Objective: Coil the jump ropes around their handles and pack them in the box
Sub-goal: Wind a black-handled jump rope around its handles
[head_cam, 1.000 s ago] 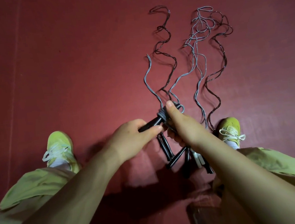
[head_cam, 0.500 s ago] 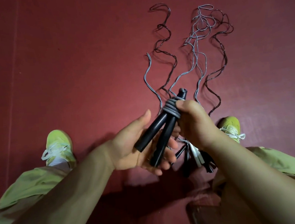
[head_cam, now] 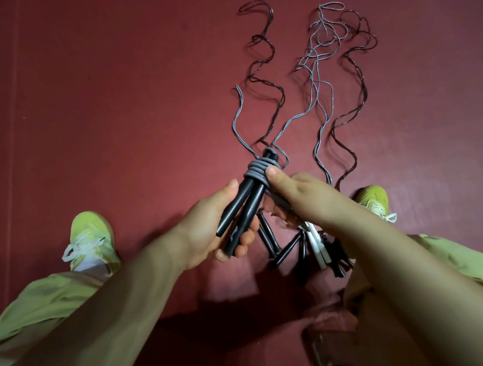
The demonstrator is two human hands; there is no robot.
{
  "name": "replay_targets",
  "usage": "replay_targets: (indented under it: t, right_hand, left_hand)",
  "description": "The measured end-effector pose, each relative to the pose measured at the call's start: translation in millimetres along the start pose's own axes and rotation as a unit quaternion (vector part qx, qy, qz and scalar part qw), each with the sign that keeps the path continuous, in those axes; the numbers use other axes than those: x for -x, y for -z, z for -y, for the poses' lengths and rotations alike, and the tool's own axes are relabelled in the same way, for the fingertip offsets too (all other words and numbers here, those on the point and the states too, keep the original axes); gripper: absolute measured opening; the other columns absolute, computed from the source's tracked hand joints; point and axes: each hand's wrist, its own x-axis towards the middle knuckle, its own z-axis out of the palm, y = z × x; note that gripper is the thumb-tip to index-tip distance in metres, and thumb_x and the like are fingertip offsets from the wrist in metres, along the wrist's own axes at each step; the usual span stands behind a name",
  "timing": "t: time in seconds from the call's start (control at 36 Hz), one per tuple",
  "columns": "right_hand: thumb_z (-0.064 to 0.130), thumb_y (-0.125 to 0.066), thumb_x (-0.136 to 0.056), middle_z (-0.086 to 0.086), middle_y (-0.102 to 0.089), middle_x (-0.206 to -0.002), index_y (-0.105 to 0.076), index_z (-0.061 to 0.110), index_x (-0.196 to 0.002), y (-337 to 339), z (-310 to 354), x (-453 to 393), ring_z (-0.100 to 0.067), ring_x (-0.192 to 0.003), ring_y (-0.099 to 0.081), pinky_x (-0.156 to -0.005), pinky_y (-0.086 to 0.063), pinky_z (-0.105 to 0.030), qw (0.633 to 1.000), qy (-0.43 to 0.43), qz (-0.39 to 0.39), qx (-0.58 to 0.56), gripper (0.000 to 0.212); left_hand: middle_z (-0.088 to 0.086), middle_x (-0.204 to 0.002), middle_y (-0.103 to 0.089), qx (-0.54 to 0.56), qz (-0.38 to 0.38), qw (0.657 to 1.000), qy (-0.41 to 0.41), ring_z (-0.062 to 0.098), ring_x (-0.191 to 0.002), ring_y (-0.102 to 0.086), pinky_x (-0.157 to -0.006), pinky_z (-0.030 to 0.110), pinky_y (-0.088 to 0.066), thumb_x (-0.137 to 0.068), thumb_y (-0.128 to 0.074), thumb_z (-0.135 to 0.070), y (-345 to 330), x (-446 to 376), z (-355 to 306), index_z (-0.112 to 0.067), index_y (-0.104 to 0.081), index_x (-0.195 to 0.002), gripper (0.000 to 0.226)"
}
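From the head camera, my left hand (head_cam: pixel 209 229) sits at the centre of the frame, fingers curled shut around the lower ends of two black handles (head_cam: pixel 242 209) held side by side. My right hand (head_cam: pixel 297 195) comes in from the lower right, thumb pressed on the grey coil (head_cam: pixel 259 169) wound around the tops of those handles, its other fingers closed over the rope behind them.

The rest of the grey rope (head_cam: pixel 318 112) and a dark rope (head_cam: pixel 268 72) trail in wavy lines up the red floor (head_cam: pixel 111 106) toward the upper right. More handles (head_cam: pixel 292 248), black and white, lie in a loose pile on the floor just below my right wrist. I cannot make out the box with any certainty.

The rope looks thin, springy and kinked, so I judge it will want to unwind; pinning the last turn with the thumb matters. The handles look stiff and light, best gripped low, leaving the upper part free for winding.
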Motion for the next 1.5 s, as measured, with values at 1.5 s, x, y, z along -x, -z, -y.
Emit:
replay_targets:
  t: [1.5]
  right_hand:
    - [0.050,-0.036,-0.099,-0.004,-0.052,-0.051,-0.054,0.009,-0.064,-9.6,-6.4,-0.4,-0.015,-0.040,-0.048,-0.043,-0.040,-0.024,0.997,-0.025,0.020,-0.074,0.057]
  left_hand:
    - [0.007,-0.056,-0.059,-0.055,-0.044,0.997,0.000,0.022,-0.048,-0.052,-0.041,0.022,-0.023,-0.095,-0.026,-0.058,3.4,4.5,-3.5,-0.009,-0.062,-0.073,0.065]
